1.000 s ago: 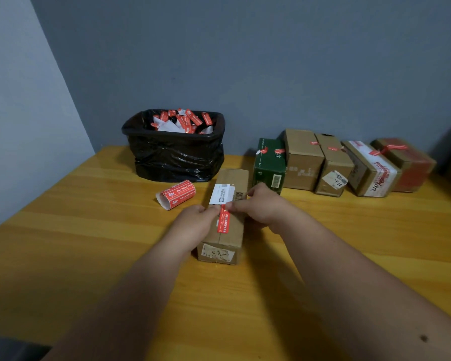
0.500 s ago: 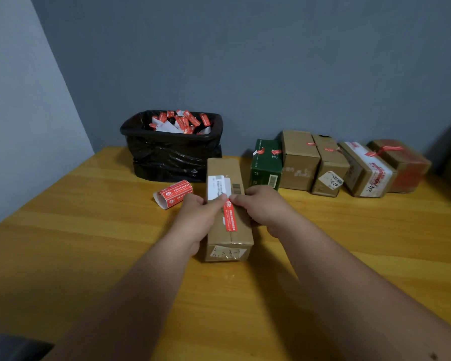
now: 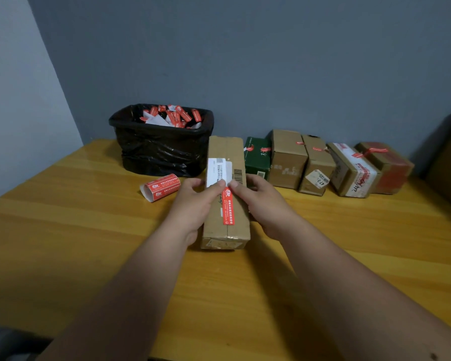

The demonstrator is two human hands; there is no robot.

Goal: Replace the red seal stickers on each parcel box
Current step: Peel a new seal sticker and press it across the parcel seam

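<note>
Head camera looks down on both hands meeting at the top of a long brown parcel box [image 3: 225, 204] that lies lengthwise on the wooden table [image 3: 63, 243], out toward the middle and pointing at the back edge. The left hand [image 3: 193, 204] lies against the box's left side with thumb and forefinger pinching the upper end of a red seal sticker [image 3: 229, 206]; the right hand [image 3: 261, 201] comes in from the other side, fingertips nipping the same end, so both grasp the strip where it meets the white shipping label [image 3: 217, 173]. The sticker runs down the box's centre seam toward the near end; whether its lower part is already stuck flat I cannot tell. My guess is they are laying a fresh seal on this box, and the next move calls for holding the strip straight over the seam, then pressing and smoothing it from the top end downward without creasing. Just left of the box lies the sticker roll [image 3: 160, 187], and behind that, near the back edge, a black-lined bin [image 3: 162, 152] heaped with red strips and white backing. Along the back edge to the right stand a green box [image 3: 257, 158] and four more parcels [image 3: 336, 165], each showing a bit of red on top.
</note>
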